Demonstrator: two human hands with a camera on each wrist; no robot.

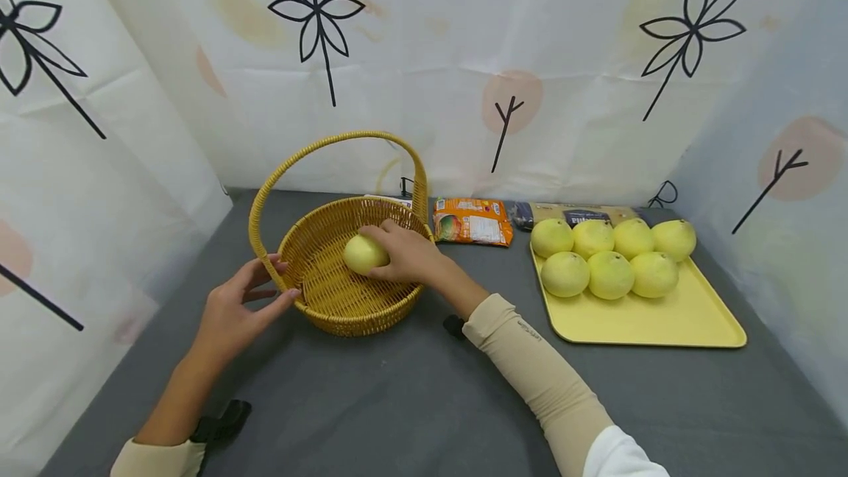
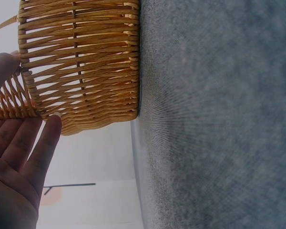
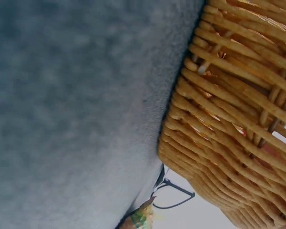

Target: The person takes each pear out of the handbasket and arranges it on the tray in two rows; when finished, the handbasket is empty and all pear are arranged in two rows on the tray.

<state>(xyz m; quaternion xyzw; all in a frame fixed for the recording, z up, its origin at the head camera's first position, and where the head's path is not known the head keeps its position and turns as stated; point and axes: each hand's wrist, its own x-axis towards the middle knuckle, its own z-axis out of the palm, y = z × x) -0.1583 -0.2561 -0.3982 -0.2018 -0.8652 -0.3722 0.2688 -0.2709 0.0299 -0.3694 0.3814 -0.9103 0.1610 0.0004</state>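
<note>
A round wicker basket [image 1: 358, 324] with a tall arched handle [image 1: 344, 137] stands on the grey cloth. At its left side my left hand [image 1: 232, 315] holds the rim by the foot of the handle, thumb and fingers on either side. In the left wrist view, that hand [image 2: 21, 167] touches the woven wall [image 2: 81, 67]. Inside the basket, my right hand [image 1: 407, 252] grips a round yellow-green fruit [image 1: 363, 255] low over the woven bottom. The right wrist view shows only the basket's outer wall [image 3: 238, 119]; hand and fruit are hidden there.
To the right, a yellow tray [image 1: 649, 322] bears several similar fruits [image 1: 609, 274] in two rows. An orange packet [image 1: 472, 221] lies behind the basket's right side. Farther right, a tan and dark packet [image 1: 576, 213] lies behind the tray, near the patterned curtain [image 1: 430, 35].
</note>
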